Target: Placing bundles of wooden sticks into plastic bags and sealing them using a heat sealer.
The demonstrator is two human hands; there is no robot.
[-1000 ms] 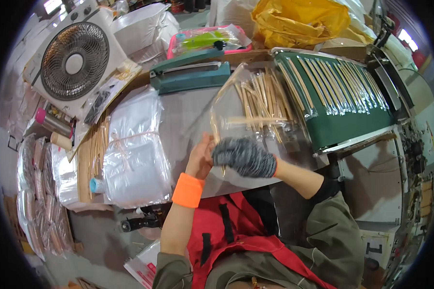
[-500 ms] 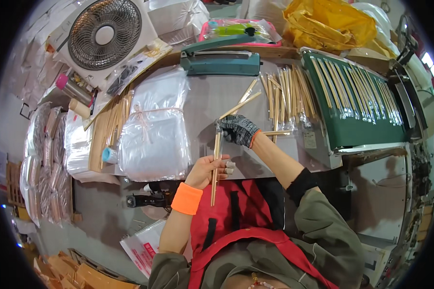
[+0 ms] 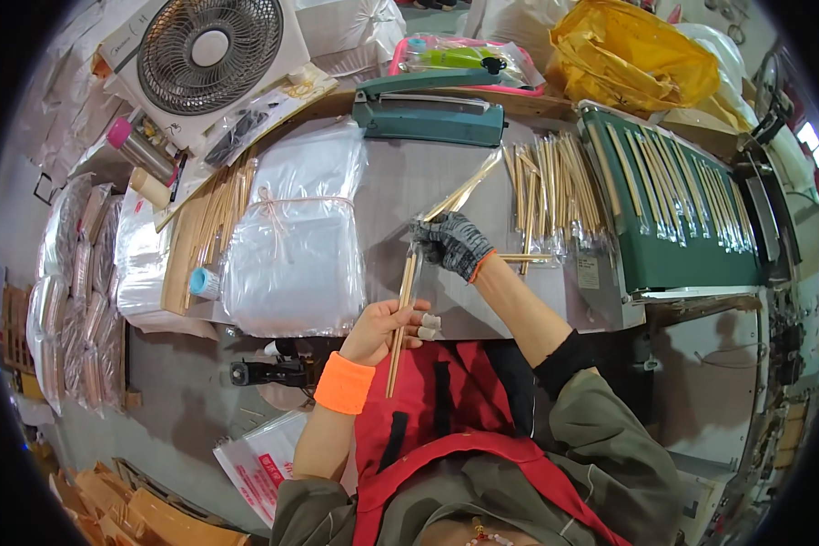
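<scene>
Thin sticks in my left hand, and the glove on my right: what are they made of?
Thin sticks: probably bamboo or wood, smooth-looking, judging by their pale tan colour. Glove: seemingly knitted yarn, matte, given its mottled grey-black texture; exact fibre unclear.

Thin wooden sticks (image 3: 395,364) are held by the left hand (image 3: 379,329); near their upper ends, another bundle (image 3: 457,195) is held by the gloved right hand (image 3: 452,244).

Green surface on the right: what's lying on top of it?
A row of thin plastic-wrapped sticks lies across the green surface. The strips of green directly beneath them are covered, so nothing there can be seen.
</scene>
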